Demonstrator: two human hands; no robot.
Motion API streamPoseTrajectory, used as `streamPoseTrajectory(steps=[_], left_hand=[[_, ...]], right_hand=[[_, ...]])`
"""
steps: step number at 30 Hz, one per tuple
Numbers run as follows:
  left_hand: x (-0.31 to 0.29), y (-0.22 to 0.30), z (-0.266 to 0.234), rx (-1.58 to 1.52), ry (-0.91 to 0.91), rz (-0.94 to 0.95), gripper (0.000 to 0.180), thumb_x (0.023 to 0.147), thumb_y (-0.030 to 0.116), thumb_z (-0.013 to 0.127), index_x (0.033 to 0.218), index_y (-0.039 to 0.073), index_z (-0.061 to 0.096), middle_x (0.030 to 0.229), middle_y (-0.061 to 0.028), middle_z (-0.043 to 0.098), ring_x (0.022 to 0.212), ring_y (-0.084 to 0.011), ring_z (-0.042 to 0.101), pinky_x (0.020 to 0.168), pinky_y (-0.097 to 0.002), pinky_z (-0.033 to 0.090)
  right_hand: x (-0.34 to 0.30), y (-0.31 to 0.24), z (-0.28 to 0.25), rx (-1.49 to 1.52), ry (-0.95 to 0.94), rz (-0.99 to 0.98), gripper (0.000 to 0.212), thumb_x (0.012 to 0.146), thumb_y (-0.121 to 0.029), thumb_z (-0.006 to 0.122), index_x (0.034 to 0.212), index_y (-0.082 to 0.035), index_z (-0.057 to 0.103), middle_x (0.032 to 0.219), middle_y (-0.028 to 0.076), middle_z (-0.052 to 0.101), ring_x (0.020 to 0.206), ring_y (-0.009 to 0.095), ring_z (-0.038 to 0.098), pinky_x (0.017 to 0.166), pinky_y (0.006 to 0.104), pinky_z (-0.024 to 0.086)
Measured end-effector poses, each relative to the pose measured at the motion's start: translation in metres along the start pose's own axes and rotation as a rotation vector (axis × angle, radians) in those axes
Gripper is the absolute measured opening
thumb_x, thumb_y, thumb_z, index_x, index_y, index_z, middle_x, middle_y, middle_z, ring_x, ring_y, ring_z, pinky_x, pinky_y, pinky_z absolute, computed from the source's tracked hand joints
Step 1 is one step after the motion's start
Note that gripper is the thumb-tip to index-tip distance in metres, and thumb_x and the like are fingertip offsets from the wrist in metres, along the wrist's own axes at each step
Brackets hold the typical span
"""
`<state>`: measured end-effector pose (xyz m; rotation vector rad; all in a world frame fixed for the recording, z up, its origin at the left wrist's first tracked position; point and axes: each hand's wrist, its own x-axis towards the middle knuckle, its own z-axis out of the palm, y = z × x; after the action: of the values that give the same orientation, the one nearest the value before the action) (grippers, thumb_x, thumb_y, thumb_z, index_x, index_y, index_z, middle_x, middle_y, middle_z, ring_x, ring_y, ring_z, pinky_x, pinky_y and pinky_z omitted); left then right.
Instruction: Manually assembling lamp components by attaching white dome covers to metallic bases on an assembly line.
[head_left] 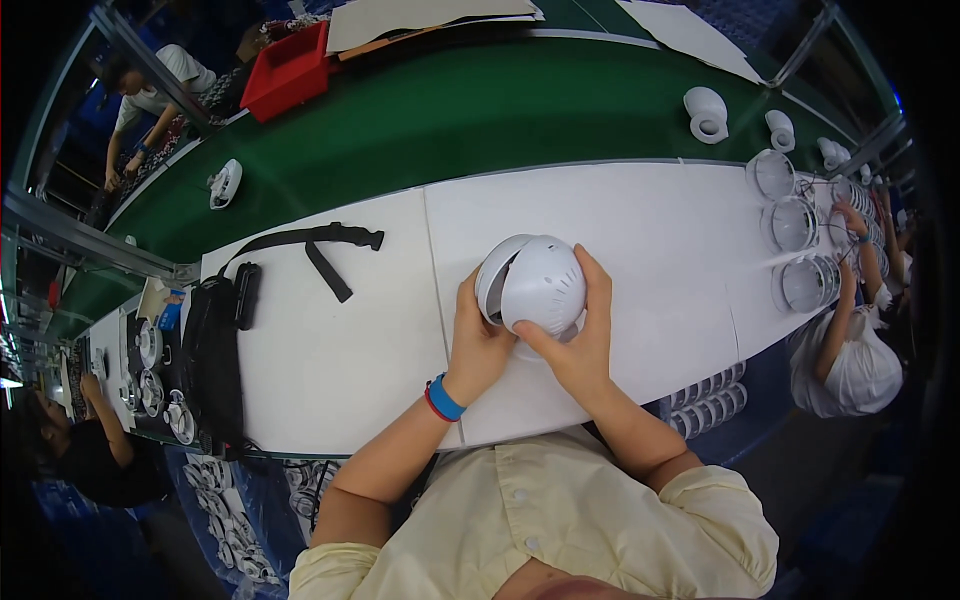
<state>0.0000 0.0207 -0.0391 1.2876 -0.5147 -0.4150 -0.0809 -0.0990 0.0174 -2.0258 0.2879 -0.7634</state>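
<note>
Between my two hands is a white rounded plastic housing with slotted vents, held above the white worktable. A curved white piece sits along its left side, with a dark gap between the two. My left hand, a blue and red band at its wrist, grips the housing from the left and below. My right hand wraps its right side, the thumb pressed across the lower front. What lies inside the housing is hidden.
A black bag with a strap lies on the left. Behind runs a green conveyor carrying white housings and a red bin. Clear round covers stand at the right, near a co-worker. Crates of white parts sit below.
</note>
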Motion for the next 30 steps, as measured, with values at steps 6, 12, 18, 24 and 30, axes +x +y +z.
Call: streamPoseTrajectory(steps=[6,12,18,24,30], left_hand=[[-0.003,0.021,-0.016,-0.260,-0.299,-0.059,0.069,0.097,0.010,0.052,0.153,0.008,0.014,0.149,-0.0125,0.032,0.136,-0.0242,0.036,0.109,-0.0361,0.036],[-0.003,0.045,0.001,-0.490,-0.009,-0.218,0.071,0.101,0.057,0.016,0.151,0.007,0.025,0.145,-0.0091,0.041,0.133,-0.0242,0.042,0.111,-0.0386,0.034],[0.003,0.048,-0.006,-0.708,0.013,-0.350,0.065,0.102,0.055,0.022,0.144,0.008,0.040,0.141,-0.0124,0.046,0.128,-0.0258,0.047,0.108,-0.0408,0.037],[0.015,0.054,-0.025,-0.769,0.000,-0.671,0.075,0.099,0.062,0.024,0.148,0.006,0.030,0.140,-0.0159,0.044,0.124,-0.0308,0.052,0.101,-0.0418,0.045],[0.037,0.065,-0.045,-0.422,0.091,-0.522,0.079,0.099,0.058,0.032,0.150,0.000,0.016,0.148,-0.0210,0.035,0.129,-0.0399,0.046,0.103,-0.0466,0.045]], right_hand=[[0.008,-0.002,0.000,0.269,-0.115,0.082,0.095,0.066,-0.021,0.083,0.144,-0.003,0.032,0.136,0.019,0.037,0.126,0.035,0.039,0.103,0.0447,0.037],[-0.013,0.012,0.019,0.102,-0.113,-0.103,0.097,0.066,-0.025,0.082,0.145,-0.003,0.031,0.137,0.021,0.034,0.128,0.037,0.037,0.104,0.0468,0.035],[-0.007,0.009,0.026,0.052,-0.133,-0.173,0.084,0.076,-0.022,0.071,0.145,-0.001,0.028,0.138,0.017,0.034,0.128,0.030,0.037,0.106,0.0419,0.034],[0.053,-0.014,0.003,0.468,-0.599,0.540,0.065,0.084,-0.024,0.065,0.142,-0.009,0.038,0.132,0.014,0.047,0.126,0.025,0.043,0.107,0.0375,0.035],[0.216,0.108,0.015,0.439,-0.063,0.467,0.072,0.078,-0.036,0.079,0.132,-0.001,0.046,0.116,0.015,0.060,0.098,0.022,0.062,0.077,0.0378,0.056]])
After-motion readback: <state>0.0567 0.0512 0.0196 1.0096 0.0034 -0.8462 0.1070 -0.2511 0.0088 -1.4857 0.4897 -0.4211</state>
